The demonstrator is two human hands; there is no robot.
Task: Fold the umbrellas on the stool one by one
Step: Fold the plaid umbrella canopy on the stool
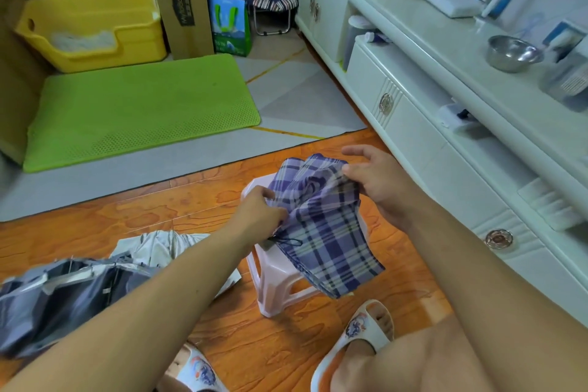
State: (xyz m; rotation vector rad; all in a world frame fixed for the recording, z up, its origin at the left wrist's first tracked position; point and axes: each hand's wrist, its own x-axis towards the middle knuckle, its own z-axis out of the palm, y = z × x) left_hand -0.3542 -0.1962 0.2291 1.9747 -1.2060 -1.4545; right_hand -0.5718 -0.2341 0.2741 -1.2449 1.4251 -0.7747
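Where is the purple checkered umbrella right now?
The purple checkered umbrella is low in the middle of the head view, over the pink stool, held between the left hand and right hand.

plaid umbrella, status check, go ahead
Left hand and right hand both pinching plaid umbrella canopy. Held over pink stool. Grey umbrella waiting on floor.

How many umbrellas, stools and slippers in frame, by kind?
Umbrellas: 2, the purple plaid umbrella held by the left hand and right hand, and the grey umbrella on the floor
Stool: 1, pink
Slippers: 2
Total: 5
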